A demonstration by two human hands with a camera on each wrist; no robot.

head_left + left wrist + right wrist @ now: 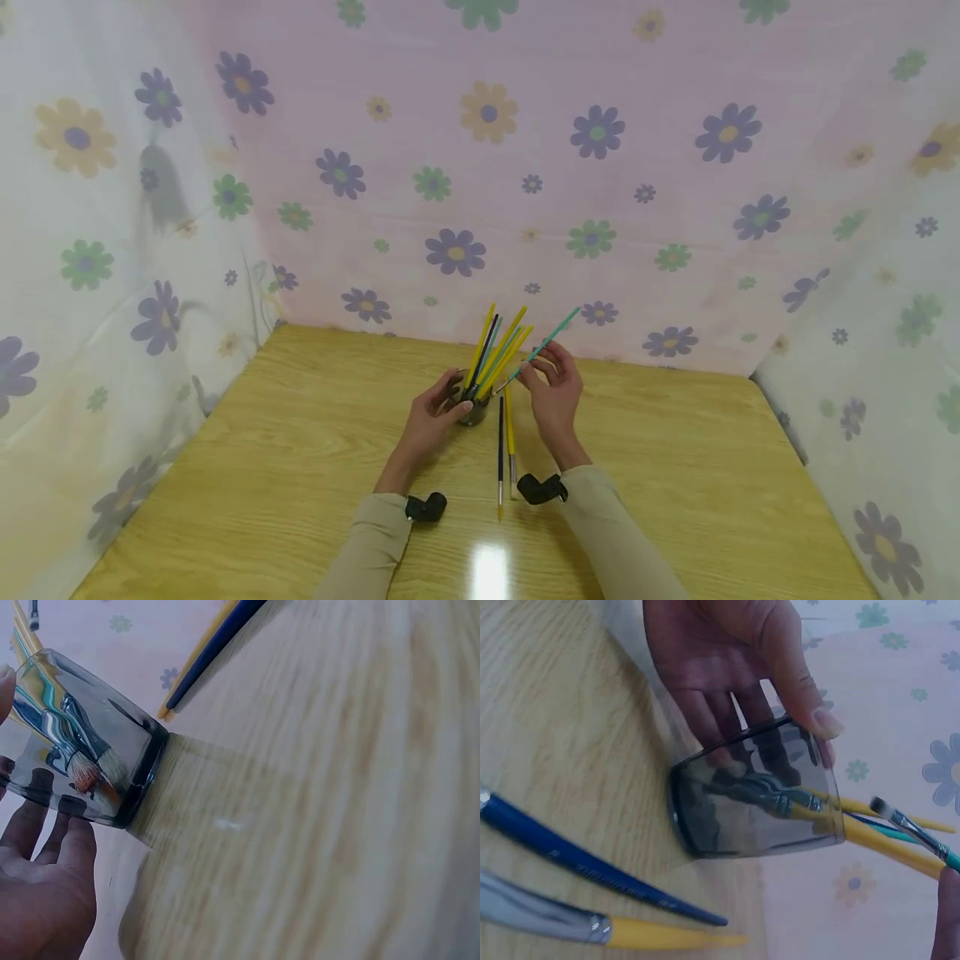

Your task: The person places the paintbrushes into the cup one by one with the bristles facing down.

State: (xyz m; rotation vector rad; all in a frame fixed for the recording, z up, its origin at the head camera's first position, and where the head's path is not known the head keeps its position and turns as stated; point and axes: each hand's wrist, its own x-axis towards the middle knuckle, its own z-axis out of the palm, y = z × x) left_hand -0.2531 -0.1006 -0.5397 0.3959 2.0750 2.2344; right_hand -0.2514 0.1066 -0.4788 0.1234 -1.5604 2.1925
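My left hand (429, 423) holds a smoky clear glass (757, 817), fingers and thumb around its sides. Inside it stand several paintbrushes (485, 354) with yellow, teal and dark handles, bristles down, as the left wrist view shows through the glass wall (142, 742). To the right of the glass, my right hand (557, 400) pinches a teal paintbrush (557, 329). That brush slants with its flat bristle tip (880, 806) near the glass rim, outside it. Only a fingertip (948, 915) of the right hand shows in the right wrist view.
A dark blue paintbrush (501, 450) and a yellow paintbrush (511, 429) lie side by side on the wooden table (300, 467), between my forearms. Flowered cloth (525, 208) hangs behind the table and along both sides.
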